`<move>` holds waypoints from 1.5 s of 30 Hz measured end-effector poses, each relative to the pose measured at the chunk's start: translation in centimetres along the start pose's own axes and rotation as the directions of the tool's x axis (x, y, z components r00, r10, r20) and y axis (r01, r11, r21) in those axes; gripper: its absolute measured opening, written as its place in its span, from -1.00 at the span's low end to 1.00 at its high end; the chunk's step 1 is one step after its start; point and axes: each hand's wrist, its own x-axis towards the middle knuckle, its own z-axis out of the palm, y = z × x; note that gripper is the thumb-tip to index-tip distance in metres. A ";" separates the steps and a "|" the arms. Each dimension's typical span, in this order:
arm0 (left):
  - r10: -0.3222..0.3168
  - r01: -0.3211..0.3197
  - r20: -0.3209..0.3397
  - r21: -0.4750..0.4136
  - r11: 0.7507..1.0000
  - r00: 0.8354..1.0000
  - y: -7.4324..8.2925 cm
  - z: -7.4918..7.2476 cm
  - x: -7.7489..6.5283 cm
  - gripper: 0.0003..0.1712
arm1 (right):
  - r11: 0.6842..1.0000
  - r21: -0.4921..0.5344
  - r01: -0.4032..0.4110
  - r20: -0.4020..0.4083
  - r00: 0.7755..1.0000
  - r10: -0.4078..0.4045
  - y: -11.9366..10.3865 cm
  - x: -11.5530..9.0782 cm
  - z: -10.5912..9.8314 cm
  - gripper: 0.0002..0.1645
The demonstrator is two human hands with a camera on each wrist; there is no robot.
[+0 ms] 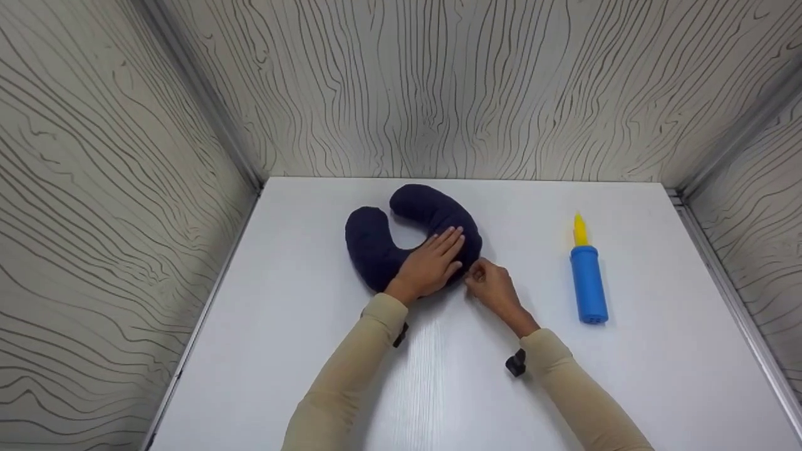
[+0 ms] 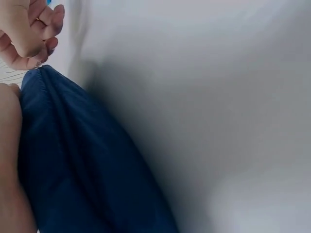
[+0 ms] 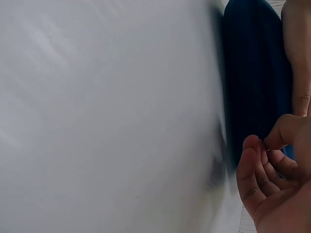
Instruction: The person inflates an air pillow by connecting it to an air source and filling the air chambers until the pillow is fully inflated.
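A dark blue U-shaped neck pillow (image 1: pixel 369 247) lies on the white table, its opening facing the upper left in the head view. My left hand (image 1: pixel 429 264) rests on top of its right-hand curve with the fingers straight. At the pillow's lower right edge, my right hand (image 1: pixel 494 287) pinches a tiny metallic zipper pull (image 2: pixel 39 65) between thumb and finger. A zipper seam (image 2: pixel 58 109) runs along the pillow's side in the left wrist view. In the right wrist view the pinching fingertips mostly hide the pull.
To the right on the table (image 1: pixel 250 357) lies a blue hand pump (image 1: pixel 589 285) with a yellow nozzle (image 1: pixel 580 230) pointing away. Wood-patterned panels (image 1: pixel 438 88) enclose the back and both sides. Dark wrist cameras (image 1: pixel 516 363) hang under the sleeves.
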 end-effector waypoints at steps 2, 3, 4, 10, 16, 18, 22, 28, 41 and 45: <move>-0.001 0.001 -0.002 0.001 1.000 1.000 0.0 0.1 0.0 -0.28 | 1.000 0.001 -0.017 0.006 1.000 0.017 -0.1 0.0 0.0 -0.90; 0.001 -0.001 -0.003 0.000 1.000 1.000 0.0 0.1 0.0 -0.27 | 1.000 0.000 -0.026 0.008 1.000 0.026 -0.1 0.0 0.0 -0.90; 0.002 -0.002 -0.003 0.000 1.000 1.000 0.0 0.1 0.0 -0.27 | 1.000 -0.004 -0.031 0.011 0.999 0.031 -0.1 0.0 -0.1 -0.90; 0.011 -0.011 -0.004 -0.005 1.000 1.000 -0.1 0.2 0.0 -0.26 | 0.999 -0.001 -0.044 0.034 0.998 0.044 0.1 -0.3 -0.3 -0.90; 0.019 -0.019 0.000 -0.012 1.000 1.000 -0.2 0.2 0.1 -0.27 | 0.987 -0.152 0.049 0.027 0.999 -0.045 0.5 -0.5 -0.1 -0.90; 0.021 -0.021 0.000 -0.018 1.000 1.000 -0.2 0.2 0.1 -0.27 | 0.974 -0.206 0.090 0.030 0.996 -0.085 0.5 -0.5 -0.1 -0.89; 0.022 -0.023 -0.011 -0.013 1.000 1.000 -0.2 0.1 0.0 -0.27 | 0.957 -0.248 0.150 0.029 0.989 -0.147 0.7 -0.4 0.0 -0.83; 0.024 -0.024 -0.025 -0.003 1.000 0.999 -0.3 0.1 -0.1 -0.27 | 0.941 -0.272 0.203 0.001 0.978 -0.210 0.8 -0.2 -0.4 -0.72; 0.026 -0.026 -0.028 -0.001 1.000 0.999 -0.5 0.7 0.0 -0.26 | 0.941 -0.295 0.165 -0.068 0.979 -0.192 1.7 1.1 -1.6 -0.86; 0.021 -0.022 -0.021 -0.018 1.000 1.000 -0.4 0.7 0.0 -0.26 | 0.940 -0.304 0.157 -0.078 0.979 -0.189 2.0 1.5 -1.9 -0.85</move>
